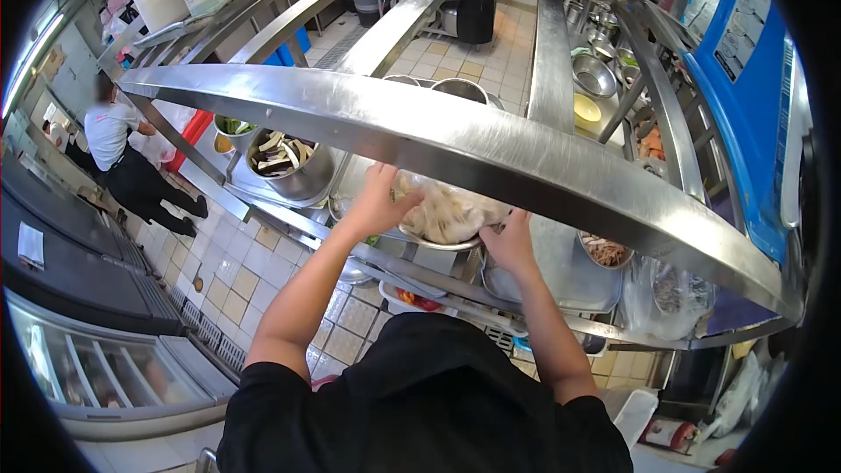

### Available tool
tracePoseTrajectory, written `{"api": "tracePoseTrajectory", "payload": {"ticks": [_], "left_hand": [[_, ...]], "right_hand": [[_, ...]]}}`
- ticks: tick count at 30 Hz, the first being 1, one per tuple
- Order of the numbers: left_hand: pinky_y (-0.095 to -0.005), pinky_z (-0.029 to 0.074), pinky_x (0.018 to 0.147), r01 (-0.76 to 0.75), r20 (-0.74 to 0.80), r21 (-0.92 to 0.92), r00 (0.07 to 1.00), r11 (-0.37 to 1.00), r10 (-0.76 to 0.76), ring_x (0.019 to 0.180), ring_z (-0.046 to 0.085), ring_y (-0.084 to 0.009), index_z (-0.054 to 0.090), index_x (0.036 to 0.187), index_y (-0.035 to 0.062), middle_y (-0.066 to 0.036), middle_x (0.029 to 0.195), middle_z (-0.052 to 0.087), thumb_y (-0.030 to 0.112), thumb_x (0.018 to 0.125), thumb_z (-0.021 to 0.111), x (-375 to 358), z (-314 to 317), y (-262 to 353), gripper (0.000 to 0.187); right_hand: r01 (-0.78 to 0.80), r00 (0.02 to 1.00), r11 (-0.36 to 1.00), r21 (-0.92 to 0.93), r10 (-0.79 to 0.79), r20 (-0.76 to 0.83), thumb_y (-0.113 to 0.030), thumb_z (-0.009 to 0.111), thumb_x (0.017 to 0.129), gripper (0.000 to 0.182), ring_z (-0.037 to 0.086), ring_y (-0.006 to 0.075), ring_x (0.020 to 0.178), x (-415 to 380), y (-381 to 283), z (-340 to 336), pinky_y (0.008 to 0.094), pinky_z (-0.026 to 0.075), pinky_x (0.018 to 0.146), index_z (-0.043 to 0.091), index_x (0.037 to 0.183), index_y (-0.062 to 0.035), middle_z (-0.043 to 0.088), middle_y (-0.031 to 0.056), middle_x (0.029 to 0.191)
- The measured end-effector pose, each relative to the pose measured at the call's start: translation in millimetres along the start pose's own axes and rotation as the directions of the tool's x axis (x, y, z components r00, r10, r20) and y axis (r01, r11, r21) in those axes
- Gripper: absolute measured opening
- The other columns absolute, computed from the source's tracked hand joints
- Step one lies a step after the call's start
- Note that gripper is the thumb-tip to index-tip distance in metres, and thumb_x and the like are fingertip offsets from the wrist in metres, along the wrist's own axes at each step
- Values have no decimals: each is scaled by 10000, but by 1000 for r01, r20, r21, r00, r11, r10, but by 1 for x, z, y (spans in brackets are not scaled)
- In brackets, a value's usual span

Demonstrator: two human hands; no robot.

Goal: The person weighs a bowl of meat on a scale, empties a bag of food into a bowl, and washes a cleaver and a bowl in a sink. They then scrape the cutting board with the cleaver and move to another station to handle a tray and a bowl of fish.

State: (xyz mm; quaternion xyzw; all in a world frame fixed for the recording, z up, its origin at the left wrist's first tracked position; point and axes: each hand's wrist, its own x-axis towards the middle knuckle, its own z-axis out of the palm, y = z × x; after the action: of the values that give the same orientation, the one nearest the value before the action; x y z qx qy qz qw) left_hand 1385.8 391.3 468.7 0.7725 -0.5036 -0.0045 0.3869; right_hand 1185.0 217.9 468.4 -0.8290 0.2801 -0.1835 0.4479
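**Both hands at a steel bowl under the kitchen rack**

A commercial kitchen spreads out below, its floor (263, 271) laid in small pale square tiles with dark grout. A glass-topped chest freezer (105, 368) sits at the lower left. Broad polished steel rack bars (491, 144) cross the whole view, smooth and reflective, one curving right over the work counter (561, 271), which is also bare steel. Off to the left a person in a white top and dark trousers (123, 162) stands on the tiles, well apart.

On the counter stands a deep round steel pot (293, 166) holding sliced pale and dark pieces, and beside it a shallow steel bowl (442, 241) heaped with something pale and crinkled, seemingly wrapped in clear plastic. The left hand (378, 201) rests curled on the bowl's left side, fingers on the contents. The right hand (510, 241) grips the bowl's right edge. A smaller bowl of brown bits (606, 251) sits just to the right.
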Motion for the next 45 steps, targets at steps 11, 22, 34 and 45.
{"api": "tracePoseTrajectory", "payload": {"ticks": [11, 22, 34, 45], "left_hand": [[-388, 463, 944, 9, 161, 1, 987, 1000, -9, 1065, 577, -403, 600, 1137, -32, -252, 1072, 629, 171, 654, 750, 27, 10, 5, 545], [-386, 509, 655, -121, -81, 379, 983, 917, 163, 769, 663, -278, 656, 936, 31, -179, 836, 664, 191, 879, 618, 17, -5, 30, 174], [-251, 459, 577, -65, -242, -755, 952, 653, -185, 574, 490, -75, 558, 847, 16, 9, 656, 526, 232, 1033, 469, -5, -65, 69, 299], [-474, 479, 671, 119, -9, -51, 993, 992, -120, 732, 614, -404, 640, 915, 4, -230, 753, 616, 268, 986, 455, -4, 6, 43, 330]], "right_hand": [[324, 940, 896, -303, -268, 213, -379, 767, 762, 736, 486, 409, 1231, 25, -42, -9, 437, 393, 1031, 483, 1337, -17, 523, 253, 1312], [415, 875, 879, -236, -314, 369, -290, 731, 776, 528, 540, 384, 1140, 64, -74, 23, 477, 412, 953, 538, 1195, -33, 617, 204, 1128], [572, 815, 714, -404, -547, 188, -130, 662, 778, 274, 605, 355, 934, 78, -36, 61, 470, 374, 882, 598, 1030, -45, 659, 166, 884], [571, 815, 673, -470, -532, 229, -152, 667, 757, 247, 638, 363, 757, 81, -43, 65, 468, 401, 734, 553, 957, -64, 663, 164, 771]]}}
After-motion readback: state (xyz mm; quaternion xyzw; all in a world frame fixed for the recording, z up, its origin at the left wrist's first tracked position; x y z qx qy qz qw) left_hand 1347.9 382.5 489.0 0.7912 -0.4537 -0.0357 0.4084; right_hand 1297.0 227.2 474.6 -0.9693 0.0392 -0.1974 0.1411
